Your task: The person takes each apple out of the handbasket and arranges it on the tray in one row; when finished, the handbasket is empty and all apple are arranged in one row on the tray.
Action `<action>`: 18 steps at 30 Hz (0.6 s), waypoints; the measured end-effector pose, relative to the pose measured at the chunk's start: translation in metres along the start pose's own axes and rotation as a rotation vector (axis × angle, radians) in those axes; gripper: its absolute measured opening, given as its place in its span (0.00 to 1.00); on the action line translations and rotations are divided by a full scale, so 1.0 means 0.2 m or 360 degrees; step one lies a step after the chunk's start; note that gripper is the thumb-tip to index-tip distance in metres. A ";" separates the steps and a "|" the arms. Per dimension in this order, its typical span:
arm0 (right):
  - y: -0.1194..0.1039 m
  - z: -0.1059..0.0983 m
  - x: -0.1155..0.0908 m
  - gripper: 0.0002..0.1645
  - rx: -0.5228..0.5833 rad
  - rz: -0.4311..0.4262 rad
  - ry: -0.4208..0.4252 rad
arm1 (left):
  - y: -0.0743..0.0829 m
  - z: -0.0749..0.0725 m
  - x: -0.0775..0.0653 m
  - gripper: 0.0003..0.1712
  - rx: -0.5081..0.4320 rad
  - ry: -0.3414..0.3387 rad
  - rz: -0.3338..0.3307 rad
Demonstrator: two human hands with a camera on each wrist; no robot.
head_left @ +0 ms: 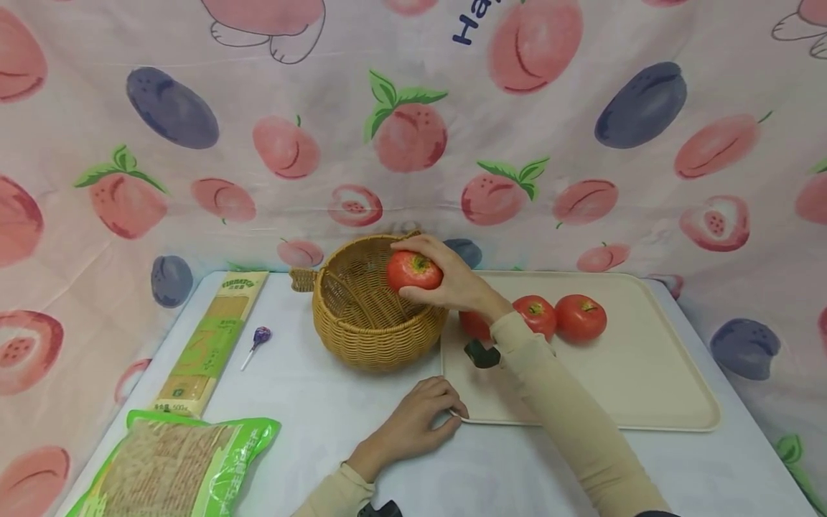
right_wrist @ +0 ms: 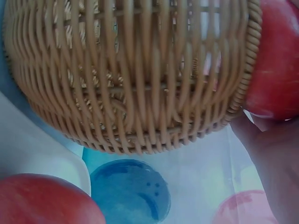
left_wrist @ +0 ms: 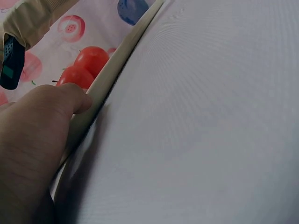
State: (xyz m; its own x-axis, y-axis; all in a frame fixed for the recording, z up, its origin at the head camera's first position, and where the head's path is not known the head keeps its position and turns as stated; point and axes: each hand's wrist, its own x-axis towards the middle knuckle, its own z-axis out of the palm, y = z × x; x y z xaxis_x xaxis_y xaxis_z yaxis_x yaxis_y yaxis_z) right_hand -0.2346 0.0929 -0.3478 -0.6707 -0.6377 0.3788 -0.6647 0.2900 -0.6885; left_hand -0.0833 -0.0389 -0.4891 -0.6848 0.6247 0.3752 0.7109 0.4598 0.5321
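Note:
My right hand point(head_left: 446, 273) grips a red apple point(head_left: 413, 271) over the right rim of a round wicker basket point(head_left: 381, 345). In the right wrist view the held apple point(right_wrist: 275, 60) overlaps the basket's woven rim, with fingers beneath it. Three more apples sit at the left of a cream tray point(head_left: 646, 380); one apple point(head_left: 581, 318) is in plain sight and another is partly behind my right forearm. My left hand point(head_left: 416, 424) holds the tray's front left corner between fingers and thumb. The left wrist view shows the thumb point(left_wrist: 77, 98) against the tray rim point(left_wrist: 110, 70).
Left of the basket lie a lollipop point(head_left: 260, 336) and a long pack of noodles point(head_left: 209, 345). A green-edged plastic bag point(head_left: 174, 467) occupies the front left of the table. Behind the table hangs a fruit-print cloth point(head_left: 400, 201). A short handle point(head_left: 302, 280) sticks out from the basket's left side.

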 end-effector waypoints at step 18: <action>-0.21 -0.12 -0.13 0.35 0.0094 0.0176 0.0172 | 0.01 0.00 0.00 0.05 -0.0007 -0.0009 -0.0034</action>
State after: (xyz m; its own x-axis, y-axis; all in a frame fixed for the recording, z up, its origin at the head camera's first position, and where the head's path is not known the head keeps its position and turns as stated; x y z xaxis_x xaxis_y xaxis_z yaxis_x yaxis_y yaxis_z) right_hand -0.1976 0.1142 -0.3147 -0.7723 -0.5227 0.3610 -0.5665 0.3094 -0.7638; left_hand -0.0820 -0.0381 -0.4872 -0.6990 0.6184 0.3592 0.6954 0.4704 0.5433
